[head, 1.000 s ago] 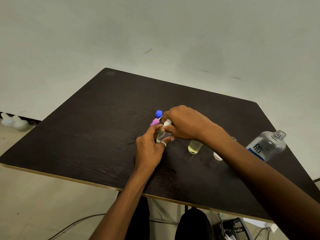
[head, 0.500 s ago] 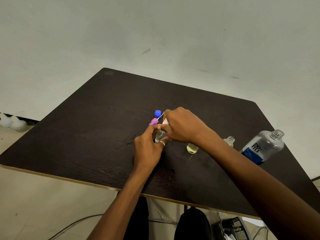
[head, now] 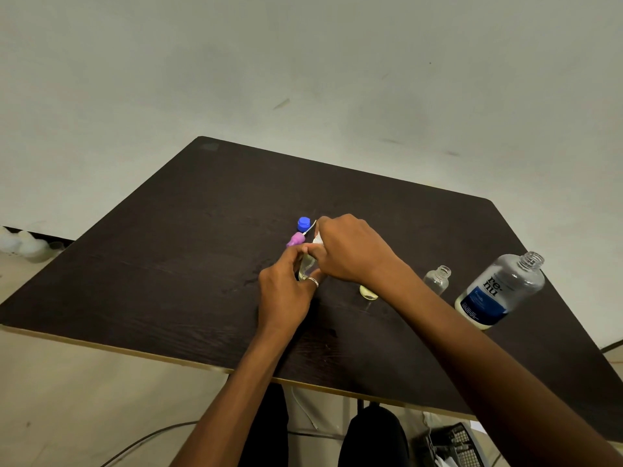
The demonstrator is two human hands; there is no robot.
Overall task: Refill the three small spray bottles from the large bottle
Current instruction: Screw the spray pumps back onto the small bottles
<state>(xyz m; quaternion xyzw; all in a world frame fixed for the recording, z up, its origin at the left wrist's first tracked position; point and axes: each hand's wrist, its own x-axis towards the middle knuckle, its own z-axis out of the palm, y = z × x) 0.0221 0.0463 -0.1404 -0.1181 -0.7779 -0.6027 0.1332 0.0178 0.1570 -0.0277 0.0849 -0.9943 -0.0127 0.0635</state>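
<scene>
1. Head view, the hands: we are gripping a small clear spray bottle (head: 307,266) holding pale yellow liquid with our left hand (head: 286,291), fingers closed round its body so it stays upright on the dark wood-grain table (head: 168,264). Our right hand (head: 350,251) is closing over its white spray top (head: 317,240), which we judge we are screwing on; the thread itself is hidden.
2. Just beyond the hands, a blue plastic cap (head: 303,224) and a pink plastic cap (head: 296,238) are lying within easy reach, probably for the other bottles.
3. Under our right wrist a second small bottle with yellowish liquid (head: 368,292) is peeking out, apparently already filled.
4. Right of the right forearm a small empty clear bottle (head: 437,280) is standing uncapped, waiting for liquid.
5. Further right the large clear bottle with a dark blue label (head: 499,291) is standing open, ready for pouring.
</scene>
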